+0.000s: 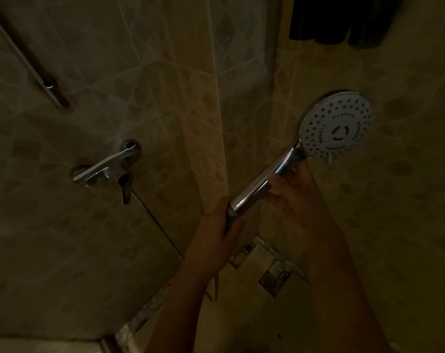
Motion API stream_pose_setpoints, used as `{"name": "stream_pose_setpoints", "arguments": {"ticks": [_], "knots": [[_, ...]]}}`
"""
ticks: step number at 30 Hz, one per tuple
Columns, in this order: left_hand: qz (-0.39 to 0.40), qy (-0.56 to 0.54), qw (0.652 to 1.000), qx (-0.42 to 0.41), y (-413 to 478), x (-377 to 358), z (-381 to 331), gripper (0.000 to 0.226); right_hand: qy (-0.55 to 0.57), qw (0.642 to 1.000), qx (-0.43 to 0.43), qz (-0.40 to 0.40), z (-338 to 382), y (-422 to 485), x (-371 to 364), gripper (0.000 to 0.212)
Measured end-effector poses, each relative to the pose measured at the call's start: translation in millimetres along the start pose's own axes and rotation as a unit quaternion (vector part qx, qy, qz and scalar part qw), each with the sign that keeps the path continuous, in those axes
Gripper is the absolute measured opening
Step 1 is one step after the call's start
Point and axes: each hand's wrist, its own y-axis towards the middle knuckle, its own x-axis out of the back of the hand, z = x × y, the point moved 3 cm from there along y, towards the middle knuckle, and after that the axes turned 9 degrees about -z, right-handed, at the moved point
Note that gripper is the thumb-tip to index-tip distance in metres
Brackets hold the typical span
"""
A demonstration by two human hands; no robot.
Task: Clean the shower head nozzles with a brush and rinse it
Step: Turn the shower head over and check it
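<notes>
A chrome hand shower head (337,127) with a round white nozzle face points toward me, tilted up to the right, in front of the dim tiled corner. My left hand (216,233) grips the bottom end of its chrome handle, where the hose joins. My right hand (292,189) holds the handle higher up from behind, fingers curled around it just below the head. No brush is in view. No water comes from the nozzles.
A chrome mixer tap (106,166) with a down-pointing lever is fixed to the left wall, and a thin hose (155,220) runs from it down toward my hands. A metal rail (38,72) slants at upper left. Dark cloth (343,19) hangs at the top right.
</notes>
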Motion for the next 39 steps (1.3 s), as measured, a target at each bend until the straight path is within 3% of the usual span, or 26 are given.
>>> {"name": "stream_pose_setpoints", "arguments": {"ticks": [3,6,12,15,19,21,25,28,31,33,37,39], "knots": [[0.014,0.012,1.000,-0.004,0.0,-0.7,-3.7,0.036,-0.006,1.000,-0.003,-0.021,-3.9,2.1,1.5,0.036],[0.042,0.020,0.999,-0.012,-1.2,-5.9,-6.9,0.037,-0.017,0.999,0.007,-0.038,-8.9,6.4,4.6,0.034],[0.081,-0.015,0.997,0.004,-2.0,-19.0,-4.2,0.030,-0.076,0.994,0.050,-0.058,-7.0,5.6,-0.2,0.047],[0.105,-0.081,0.989,0.069,-4.7,-22.6,-2.5,0.016,-0.095,0.991,0.068,-0.061,-6.6,0.7,-8.2,0.065],[0.112,-0.138,0.980,0.090,-6.8,-24.8,-2.5,0.010,0.009,0.997,0.057,-0.044,-15.1,2.0,-21.5,0.046],[0.105,-0.144,0.981,0.072,-6.6,-23.4,-2.5,0.014,0.081,0.995,0.010,-0.055,-16.1,3.0,-26.3,0.023],[0.076,-0.168,0.981,0.067,-2.5,-20.5,2.6,0.032,0.198,0.973,-0.096,-0.066,-13.3,7.5,-26.1,0.041],[0.070,-0.180,0.978,0.073,-0.4,-21.0,3.9,0.046,0.117,0.985,-0.100,-0.072,-13.9,10.7,-21.7,0.047],[0.081,-0.185,0.977,0.075,-0.8,-22.3,2.1,0.038,0.088,0.992,-0.073,-0.061,-16.2,12.5,-18.0,0.028],[0.084,-0.185,0.977,0.068,-1.7,-22.6,1.9,0.025,0.105,0.991,-0.073,-0.044,-18.0,12.2,-19.7,0.038],[0.056,-0.179,0.980,0.070,-1.3,-20.4,3.5,0.029,0.142,0.987,-0.059,-0.036,-25.0,17.1,-23.6,0.065],[0.038,-0.164,0.984,0.060,-0.5,-20.5,4.2,0.019,0.148,0.986,-0.058,-0.043,-28.6,18.2,-21.4,0.076]]}}
